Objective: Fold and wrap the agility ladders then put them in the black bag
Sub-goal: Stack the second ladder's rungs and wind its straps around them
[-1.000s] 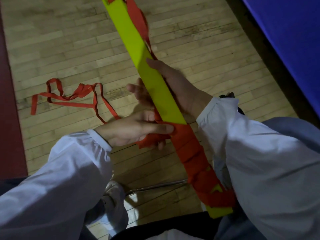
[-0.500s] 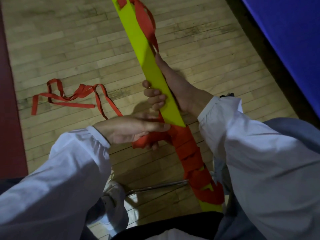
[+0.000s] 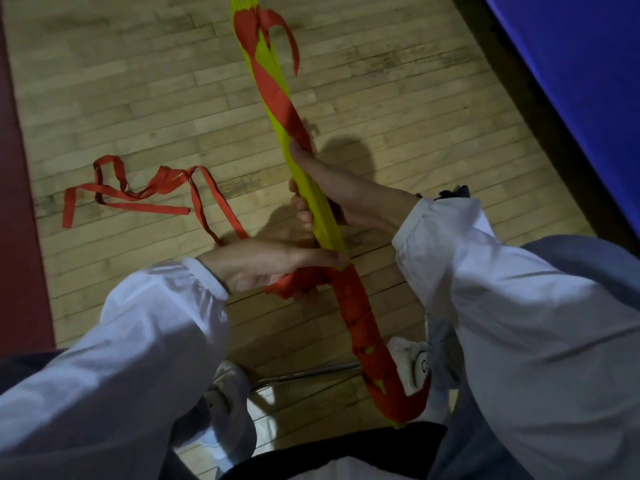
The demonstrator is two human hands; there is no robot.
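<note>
Our right hand (image 3: 341, 199) clasping the yellow rung bundle (image 3: 318, 220) mid-length, our left hand (image 3: 266, 268) just below, gripping the red strap (image 3: 294, 287)

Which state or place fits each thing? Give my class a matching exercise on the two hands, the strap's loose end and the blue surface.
Things: 1 left hand; 2 right hand; 3 red strap's loose end; 4 blue surface.
States: A lies on the wooden floor; B grips the yellow bundle mid-length; C fills the upper right corner; D holds the red strap where wrapping stops.
Pairs: 1-D; 2-B; 3-A; 4-C.
</note>
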